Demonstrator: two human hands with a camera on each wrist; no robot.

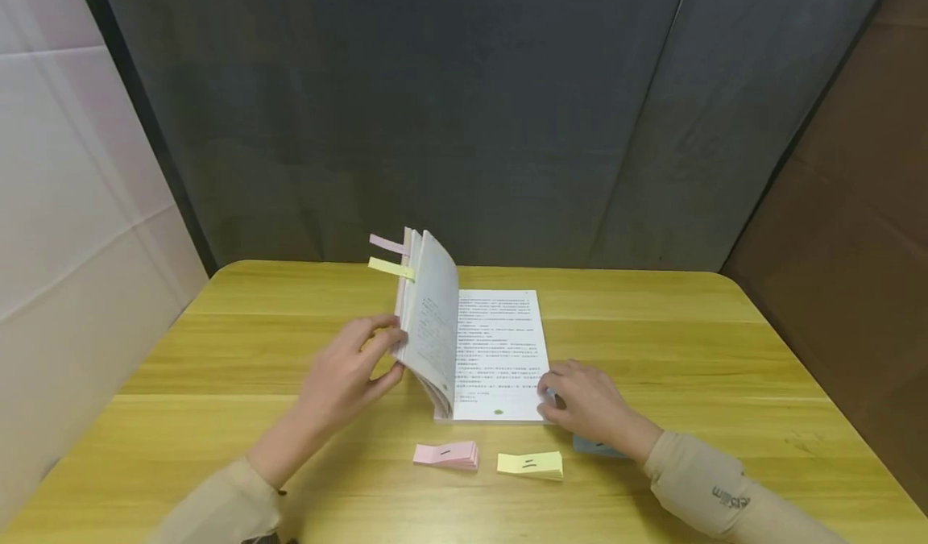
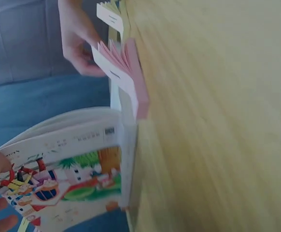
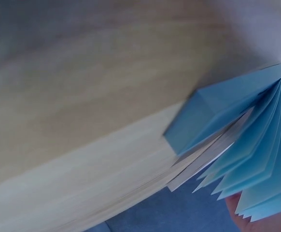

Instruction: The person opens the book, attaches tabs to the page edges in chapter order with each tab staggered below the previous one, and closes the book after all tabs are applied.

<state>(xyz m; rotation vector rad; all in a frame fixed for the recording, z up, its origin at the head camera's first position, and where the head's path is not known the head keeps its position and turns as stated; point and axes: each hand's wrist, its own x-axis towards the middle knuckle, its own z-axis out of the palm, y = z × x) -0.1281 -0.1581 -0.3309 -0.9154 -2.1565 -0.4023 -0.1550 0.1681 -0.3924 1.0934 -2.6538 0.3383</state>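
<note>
An open book (image 1: 500, 350) lies on the table, with its left part of cover and pages standing raised. My left hand (image 1: 355, 367) grips the outer edge of that raised part, thumb and fingers on either side. A pink tab (image 1: 389, 244) and a yellow tab (image 1: 390, 268) stick out from its edge above the hand. In the left wrist view the colourful illustrated cover (image 2: 77, 183) shows. My right hand (image 1: 587, 403) holds the lower right edge of the flat pages with curled fingers; a small bluish patch shows between thumb and forefinger, its kind unclear.
In front of the book lie a pink sticky-note pad (image 1: 445, 454) and a yellow sticky-note pad (image 1: 530, 465), each marked with strokes. A blue sticky-note pad (image 1: 596, 446) lies partly under the right wrist; its fanned sheets (image 3: 261, 159) show in the right wrist view. Dark fabric (image 1: 435, 109) hangs behind the table.
</note>
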